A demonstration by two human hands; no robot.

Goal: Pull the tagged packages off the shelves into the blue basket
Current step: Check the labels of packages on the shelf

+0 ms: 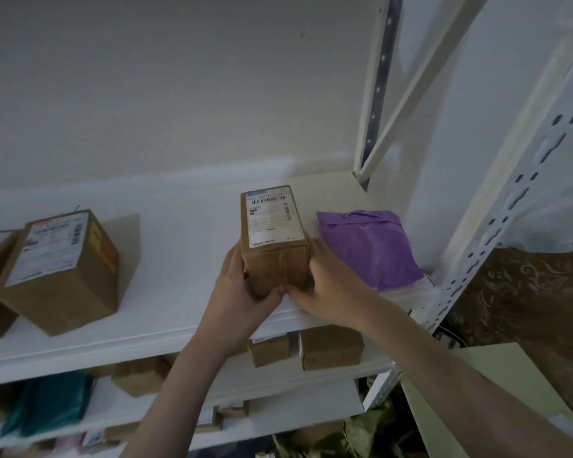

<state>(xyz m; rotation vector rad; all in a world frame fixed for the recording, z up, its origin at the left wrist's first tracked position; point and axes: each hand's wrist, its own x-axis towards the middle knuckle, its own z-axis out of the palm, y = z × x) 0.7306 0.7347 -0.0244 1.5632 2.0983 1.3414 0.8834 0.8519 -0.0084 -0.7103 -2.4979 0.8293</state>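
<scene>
Both hands, left hand [242, 285] and right hand [325, 285], grip a labelled cardboard box [273, 241] from either side, fingers curled round it, on the white shelf [179, 259] beside a purple mailer [368, 247].

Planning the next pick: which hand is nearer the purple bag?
Right. The right hand grips the box beside the purple bag; the left hand holds the box's far side.
</scene>
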